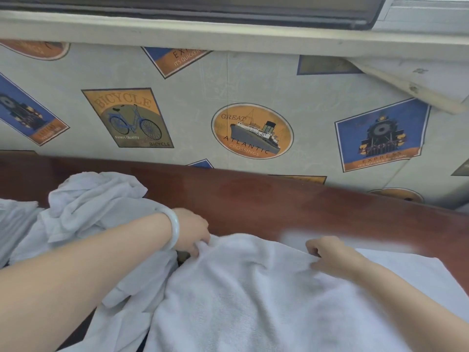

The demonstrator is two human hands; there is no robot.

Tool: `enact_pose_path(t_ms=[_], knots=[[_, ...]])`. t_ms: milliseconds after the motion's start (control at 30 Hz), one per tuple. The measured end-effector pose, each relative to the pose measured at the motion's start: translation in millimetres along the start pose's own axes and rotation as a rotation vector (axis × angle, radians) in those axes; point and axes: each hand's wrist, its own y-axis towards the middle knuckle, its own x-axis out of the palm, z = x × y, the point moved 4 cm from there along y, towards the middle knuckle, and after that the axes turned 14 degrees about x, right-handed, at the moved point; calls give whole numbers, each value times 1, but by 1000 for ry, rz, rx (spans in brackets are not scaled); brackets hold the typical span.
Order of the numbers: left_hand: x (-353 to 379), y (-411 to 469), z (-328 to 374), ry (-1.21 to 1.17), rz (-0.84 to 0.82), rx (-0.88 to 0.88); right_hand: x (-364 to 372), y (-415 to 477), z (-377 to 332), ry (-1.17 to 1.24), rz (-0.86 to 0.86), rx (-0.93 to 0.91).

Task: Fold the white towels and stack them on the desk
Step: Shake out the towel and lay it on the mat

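Spread over the near edge of the desk, a white towel lies loosely rumpled and fills the middle of the wood; both of the person's bare forearms reach across it. Her left hand, a pale bangle at the wrist, pinches the towel's far left corner with curled fingers; the right hand, fingers curled too, grips the same far edge further right, though it is slightly blurred. A heap of white towels sits crumpled toward the desk's left end, touching the spread one; a flat white towel lies toward the right end, partly under it. Behind the desk's far edge stands a wall papered with bicycle, ship and train pictures.
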Motion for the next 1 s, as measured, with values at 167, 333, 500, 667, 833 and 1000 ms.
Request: enact_pose_path(t_ms=[167,333,500,667,833,1000], knots=[[-22,-15,-51,-126,207,-99,-27,11,-11,-15,-232,-80],[0,-15,-57,-444,306,-61,-31,18,-17,39,-386,75],[-14,-10,-72,-318,425,-235,-57,41,-14,290,58,219],[-14,-4,-85,-476,514,-296,-39,58,-22,241,-100,206],[1,2,-96,-601,676,-371,-27,71,-24,61,-58,103],[18,25,-92,-648,834,-400,-28,83,-27,152,17,176]])
